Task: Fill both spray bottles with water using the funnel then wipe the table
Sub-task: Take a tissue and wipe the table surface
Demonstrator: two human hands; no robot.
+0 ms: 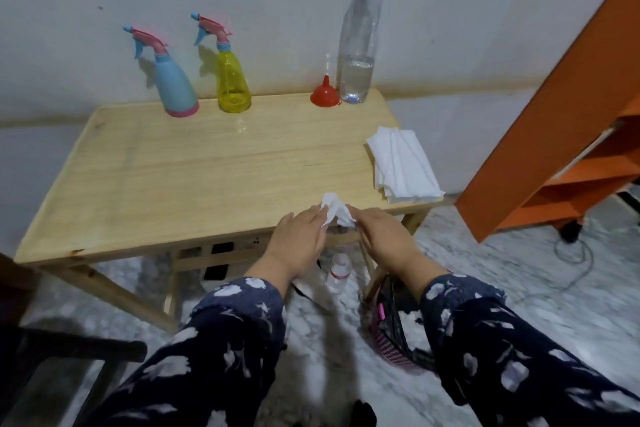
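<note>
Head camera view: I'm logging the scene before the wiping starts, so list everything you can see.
table: 1, light wood, centre
spray bottles: 2, blue and yellow, table's back edge
funnel: 1, red, upside down beside the water bottle
water bottle: 1, clear, back right, partly full
tissue stack: 1, white, table's right edge
small bottle: 1, clear, floor under the table
basket: 1, pink, floor
shelf: 1, orange, right
tissue: 1, white, pinched by both hands
left hand, right hand: near edge
</note>
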